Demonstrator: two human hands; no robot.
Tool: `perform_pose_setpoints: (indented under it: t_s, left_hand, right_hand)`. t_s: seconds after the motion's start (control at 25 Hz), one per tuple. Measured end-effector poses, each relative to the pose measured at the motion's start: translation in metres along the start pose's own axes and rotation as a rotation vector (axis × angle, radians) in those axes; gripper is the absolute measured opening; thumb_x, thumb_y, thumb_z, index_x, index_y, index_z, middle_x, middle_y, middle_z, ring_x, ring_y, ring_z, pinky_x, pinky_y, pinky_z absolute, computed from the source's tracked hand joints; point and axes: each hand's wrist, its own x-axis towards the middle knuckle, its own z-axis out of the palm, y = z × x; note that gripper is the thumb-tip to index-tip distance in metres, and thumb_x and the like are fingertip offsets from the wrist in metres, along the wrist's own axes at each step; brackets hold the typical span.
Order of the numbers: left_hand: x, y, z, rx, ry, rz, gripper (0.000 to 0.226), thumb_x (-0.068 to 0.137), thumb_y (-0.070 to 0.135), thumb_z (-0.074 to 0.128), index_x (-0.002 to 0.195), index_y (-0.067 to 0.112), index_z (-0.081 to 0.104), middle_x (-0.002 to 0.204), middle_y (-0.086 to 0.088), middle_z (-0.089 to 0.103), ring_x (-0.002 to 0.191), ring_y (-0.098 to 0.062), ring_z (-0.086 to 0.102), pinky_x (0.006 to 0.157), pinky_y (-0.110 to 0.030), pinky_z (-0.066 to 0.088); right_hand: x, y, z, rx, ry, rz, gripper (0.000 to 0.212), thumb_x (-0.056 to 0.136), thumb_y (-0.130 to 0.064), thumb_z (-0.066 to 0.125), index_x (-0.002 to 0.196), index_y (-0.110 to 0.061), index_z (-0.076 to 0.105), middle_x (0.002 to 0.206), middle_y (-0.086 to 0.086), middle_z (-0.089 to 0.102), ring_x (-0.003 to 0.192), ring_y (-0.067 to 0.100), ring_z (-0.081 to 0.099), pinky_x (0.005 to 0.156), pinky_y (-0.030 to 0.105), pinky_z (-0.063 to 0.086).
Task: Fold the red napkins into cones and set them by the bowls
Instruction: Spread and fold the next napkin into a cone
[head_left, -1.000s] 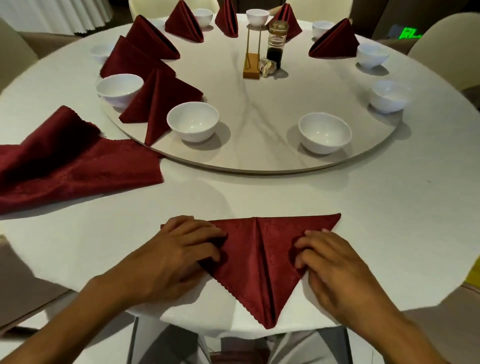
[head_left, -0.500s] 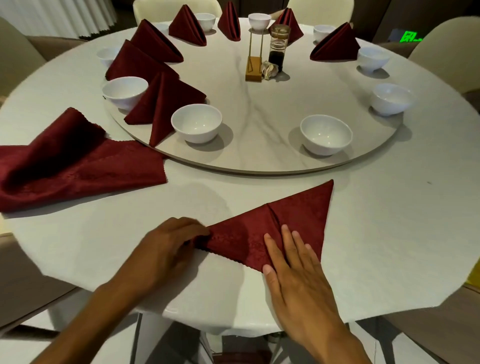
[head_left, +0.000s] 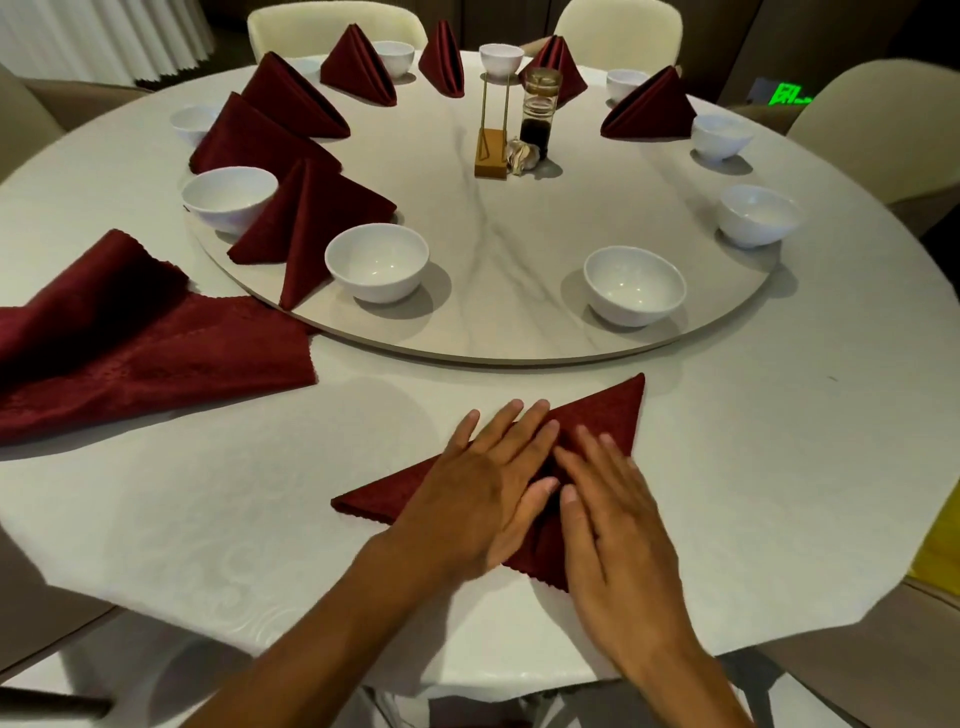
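Red cloth napkin (head_left: 602, 415), since a second ago folded from a wide triangle to a narrower one, is pressed flat on the white-clothed surface (head_left: 779, 467) by left hand (head_left: 483, 499) and right hand (head_left: 618, 540), fingers straight; cone judged half-formed.

Round dining table with an inner turntable, napkins and bowls set around it.

A folded red cloth napkin (head_left: 597, 431) lies flat at the near edge of the white-clothed round table (head_left: 208, 519), under the left hand (head_left: 483, 488) and right hand (head_left: 618, 535), side by side. A pile of unfolded red napkins (head_left: 130, 353) lies at the left edge. White bowls (head_left: 376, 262) and standing red napkin cones (head_left: 306, 223) ring the rim of the marble turntable (head_left: 498, 322); a glass sauce bottle (head_left: 537, 117) stands at its centre.
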Motion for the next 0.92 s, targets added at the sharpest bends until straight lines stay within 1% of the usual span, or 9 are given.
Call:
perform_pose_setpoints:
  t_s: [0.08, 0.2, 0.36, 0.52, 0.6, 0.68, 0.72, 0.8, 0.92]
  left_hand:
    - [0.011, -0.006, 0.016, 0.088, -0.096, -0.037, 0.057, 0.103, 0.047, 0.013, 0.157, 0.028, 0.005, 0.164, 0.009, -0.003, 0.150, -0.010, -0.007, 0.122, -0.038, -0.002]
    - [0.008, -0.012, 0.023, 0.136, -0.102, -0.008, 0.061, 0.100, 0.050, 0.007, 0.157, 0.028, 0.007, 0.164, 0.008, 0.003, 0.151, -0.011, -0.002, 0.122, -0.037, 0.001]
    - [0.009, -0.012, 0.026, 0.114, -0.042, -0.005, 0.064, 0.098, 0.051, 0.003, 0.157, 0.026, 0.012, 0.164, 0.006, 0.008, 0.151, -0.012, 0.003, 0.122, -0.038, 0.004]
    - [0.008, -0.011, 0.027, 0.131, -0.057, 0.005, 0.064, 0.098, 0.050, 0.000, 0.157, 0.027, 0.007, 0.164, 0.007, 0.003, 0.151, -0.011, -0.001, 0.122, -0.037, 0.002]
    - [0.010, -0.012, 0.025, 0.039, -0.051, 0.012, 0.059, 0.101, 0.048, 0.006, 0.157, 0.028, 0.008, 0.164, 0.008, 0.003, 0.150, -0.009, -0.001, 0.122, -0.034, 0.001]
    - [0.014, -0.015, 0.019, -0.196, -0.025, -0.060, 0.054, 0.104, 0.044, 0.024, 0.155, 0.026, 0.021, 0.162, 0.005, 0.018, 0.149, -0.010, 0.012, 0.120, -0.029, 0.009]
    - [0.018, -0.018, 0.014, -0.294, 0.006, -0.131, 0.052, 0.103, 0.043, 0.035, 0.151, 0.023, 0.032, 0.156, 0.002, 0.033, 0.144, -0.014, 0.026, 0.116, -0.028, 0.019]
    - [0.036, -0.027, -0.002, -0.305, 0.014, -0.264, 0.041, 0.096, 0.043, 0.054, 0.129, 0.019, 0.056, 0.123, -0.001, 0.060, 0.115, -0.020, 0.053, 0.095, -0.027, 0.042]
    - [0.063, -0.033, -0.018, -0.530, -0.104, -0.373, 0.013, 0.083, 0.030, 0.074, 0.087, 0.021, 0.067, 0.082, 0.006, 0.064, 0.078, -0.013, 0.061, 0.066, -0.022, 0.045]
  right_hand:
    - [0.036, 0.022, -0.012, -0.124, -0.007, -0.038, 0.057, 0.101, -0.054, 0.008, 0.154, -0.033, 0.014, 0.160, -0.018, 0.000, 0.148, 0.001, -0.003, 0.121, 0.027, 0.000]
    - [0.079, 0.051, -0.024, -0.359, -0.223, 0.026, 0.058, 0.104, -0.046, 0.012, 0.156, -0.024, 0.001, 0.164, -0.002, -0.007, 0.150, 0.013, -0.011, 0.122, 0.035, -0.005]
    - [0.069, 0.048, -0.015, -0.358, -0.095, 0.065, 0.061, 0.103, -0.046, 0.011, 0.156, -0.019, -0.004, 0.163, 0.002, -0.012, 0.149, 0.016, -0.013, 0.121, 0.034, -0.007]
    - [0.010, 0.019, 0.002, -0.252, -0.046, 0.100, 0.071, 0.092, -0.058, -0.014, 0.153, -0.022, -0.013, 0.160, -0.005, -0.019, 0.147, 0.010, -0.019, 0.119, 0.029, -0.014]
    - [-0.017, 0.008, 0.012, -0.314, -0.052, 0.063, 0.077, 0.091, -0.056, -0.016, 0.153, -0.015, 0.003, 0.161, 0.002, -0.003, 0.150, 0.017, -0.004, 0.119, 0.034, -0.005]
    - [-0.028, 0.006, 0.020, -0.359, -0.011, 0.054, 0.071, 0.097, -0.048, 0.003, 0.150, -0.005, 0.026, 0.158, 0.011, 0.021, 0.147, 0.026, 0.017, 0.115, 0.038, 0.007]
    - [-0.028, 0.007, 0.022, -0.366, -0.013, 0.068, 0.069, 0.096, -0.044, 0.010, 0.148, -0.004, 0.029, 0.157, 0.011, 0.024, 0.146, 0.027, 0.019, 0.115, 0.038, 0.008]
    - [-0.028, 0.010, 0.025, -0.387, -0.013, 0.077, 0.067, 0.095, -0.041, 0.014, 0.148, -0.004, 0.031, 0.156, 0.012, 0.026, 0.146, 0.027, 0.021, 0.114, 0.038, 0.009]
    - [-0.025, 0.011, 0.025, -0.395, -0.023, 0.094, 0.067, 0.101, -0.042, 0.009, 0.141, -0.001, 0.045, 0.150, 0.015, 0.040, 0.139, 0.031, 0.038, 0.112, 0.040, 0.017]
